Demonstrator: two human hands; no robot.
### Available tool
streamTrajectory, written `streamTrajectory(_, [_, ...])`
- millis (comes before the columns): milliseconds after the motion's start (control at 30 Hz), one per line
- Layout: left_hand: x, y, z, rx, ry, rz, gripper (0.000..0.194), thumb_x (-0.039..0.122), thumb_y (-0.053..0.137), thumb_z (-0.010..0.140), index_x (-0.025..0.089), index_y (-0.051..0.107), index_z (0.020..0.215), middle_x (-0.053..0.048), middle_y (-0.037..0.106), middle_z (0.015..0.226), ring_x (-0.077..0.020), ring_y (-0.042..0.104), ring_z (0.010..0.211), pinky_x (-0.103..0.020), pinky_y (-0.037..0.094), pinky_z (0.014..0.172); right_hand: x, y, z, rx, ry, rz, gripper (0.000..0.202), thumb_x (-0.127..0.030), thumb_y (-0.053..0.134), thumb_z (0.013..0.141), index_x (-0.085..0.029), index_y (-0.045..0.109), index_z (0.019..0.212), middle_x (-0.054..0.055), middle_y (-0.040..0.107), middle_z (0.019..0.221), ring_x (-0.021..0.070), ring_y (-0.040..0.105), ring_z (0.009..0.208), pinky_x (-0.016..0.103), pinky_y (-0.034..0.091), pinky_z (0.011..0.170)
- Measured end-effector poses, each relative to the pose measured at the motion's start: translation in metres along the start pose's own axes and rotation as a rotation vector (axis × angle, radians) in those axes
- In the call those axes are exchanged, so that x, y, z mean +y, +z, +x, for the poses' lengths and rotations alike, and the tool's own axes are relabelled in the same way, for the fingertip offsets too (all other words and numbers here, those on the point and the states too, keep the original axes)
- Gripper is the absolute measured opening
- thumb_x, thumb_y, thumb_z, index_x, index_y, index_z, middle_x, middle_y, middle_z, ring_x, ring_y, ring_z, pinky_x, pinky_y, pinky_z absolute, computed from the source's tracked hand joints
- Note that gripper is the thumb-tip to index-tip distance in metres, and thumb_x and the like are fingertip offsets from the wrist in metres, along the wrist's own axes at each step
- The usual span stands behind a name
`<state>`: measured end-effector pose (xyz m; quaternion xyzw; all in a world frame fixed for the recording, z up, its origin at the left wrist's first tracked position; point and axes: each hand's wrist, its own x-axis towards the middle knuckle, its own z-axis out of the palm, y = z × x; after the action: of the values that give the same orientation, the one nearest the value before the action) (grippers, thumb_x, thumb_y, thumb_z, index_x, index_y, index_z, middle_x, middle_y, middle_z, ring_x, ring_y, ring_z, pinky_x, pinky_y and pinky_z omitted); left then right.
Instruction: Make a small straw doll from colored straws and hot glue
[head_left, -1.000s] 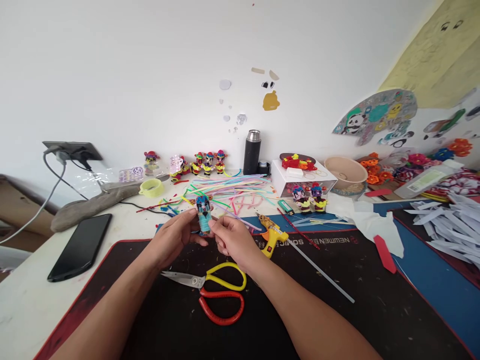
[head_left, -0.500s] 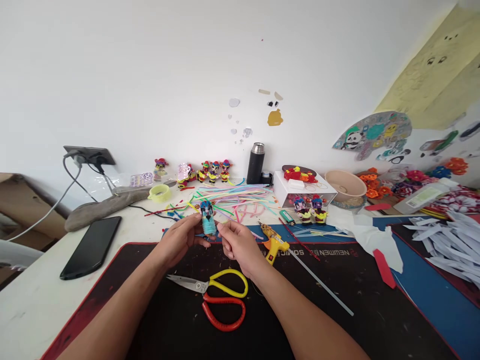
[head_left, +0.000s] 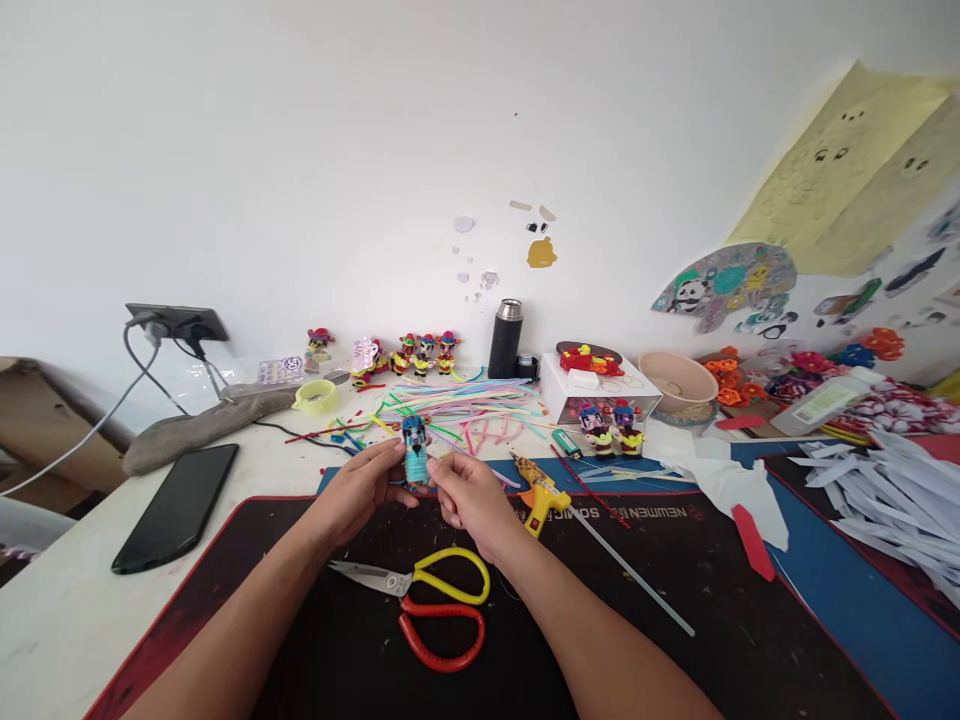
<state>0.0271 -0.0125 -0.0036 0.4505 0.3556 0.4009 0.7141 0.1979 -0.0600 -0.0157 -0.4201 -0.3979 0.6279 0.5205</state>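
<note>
A small pipe-cleaner doll [head_left: 416, 462] with a light-blue body, black beard and blue-and-red headdress is held upright above the mat's far edge. My left hand [head_left: 366, 490] grips it from the left, thumb along its side and fingers behind. From the right, my right hand [head_left: 471, 500] is closed, its thumb and forefinger pinching at the doll's lower right side; its other fingers are curled in. Scissors [head_left: 409, 585] with one yellow and one red handle lie part-open below my hands. A yellow hot glue gun [head_left: 541, 495] with a long glue stick lies to the right.
Behind are loose pipe cleaners [head_left: 472, 395], a black thermos [head_left: 507, 340] and several finished dolls [head_left: 424, 355]. Two more dolls [head_left: 611, 430] stand by a white box [head_left: 551, 385]. A phone [head_left: 176, 508] lies left; white paper strips [head_left: 885, 500] are heaped right.
My right fingertips have moved in against the doll's side. The doll stays in my left hand. The camera view has shifted slightly, so the whole scene sits a little lower and further left.
</note>
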Motion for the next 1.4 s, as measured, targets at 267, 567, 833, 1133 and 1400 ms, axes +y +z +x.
streamTrajectory(267, [-0.0018,-0.0003,-0.0004,-0.051,0.002,0.019,0.030,0.040,0.085,0.083,0.014,0.076,0.096,-0.010,0.079,0.086,-0.0259,0.077,0.076,-0.031,0.063,0.056,0.0038,-0.0006,0.0008,-0.005,-0.003,-0.014,0.052,-0.065,0.080,0.077,-0.022,0.052,0.074,-0.011,0.043,0.047,0.0055,0.029,0.037,0.022,0.020,0.038])
streamTrajectory(567, [-0.0030,-0.0018,-0.0007,-0.064,0.005,0.044,0.028,0.041,0.084,0.085,0.016,0.077,0.096,-0.010,0.079,0.086,-0.0249,0.075,0.074,-0.032,0.063,0.058,0.0047,-0.0014,0.0016,-0.013,-0.002,-0.010,0.053,-0.066,0.080,0.077,-0.022,0.052,0.074,-0.010,0.043,0.047,0.0057,0.029,0.037,0.023,0.021,0.039])
streamTrajectory(833, [-0.0050,-0.0029,-0.0006,-0.066,0.018,0.102,0.028,0.044,0.082,0.086,0.017,0.077,0.094,-0.008,0.078,0.086,-0.0239,0.073,0.074,-0.033,0.063,0.060,0.0033,-0.0005,-0.0002,-0.011,0.001,-0.022,0.052,-0.065,0.080,0.077,-0.021,0.052,0.074,-0.010,0.043,0.047,0.0060,0.030,0.039,0.023,0.021,0.039])
streamTrajectory(1133, [-0.0036,-0.0005,-0.0013,-0.055,0.032,0.142,0.034,0.049,0.086,0.082,0.018,0.075,0.089,-0.004,0.071,0.080,-0.0207,0.068,0.072,-0.031,0.064,0.060,0.0029,-0.0003,0.0002,-0.021,0.007,-0.002,0.051,-0.063,0.080,0.078,-0.022,0.051,0.073,-0.010,0.044,0.047,0.0055,0.029,0.039,0.023,0.021,0.040])
streamTrajectory(1400, [-0.0026,0.0003,-0.0019,-0.049,0.031,0.146,0.036,0.051,0.087,0.080,0.018,0.075,0.089,-0.003,0.069,0.079,-0.0195,0.068,0.069,-0.030,0.063,0.060,0.0028,0.0004,-0.0008,-0.024,-0.007,-0.005,0.051,-0.063,0.080,0.079,-0.021,0.051,0.074,-0.010,0.045,0.048,0.0054,0.030,0.039,0.023,0.021,0.040])
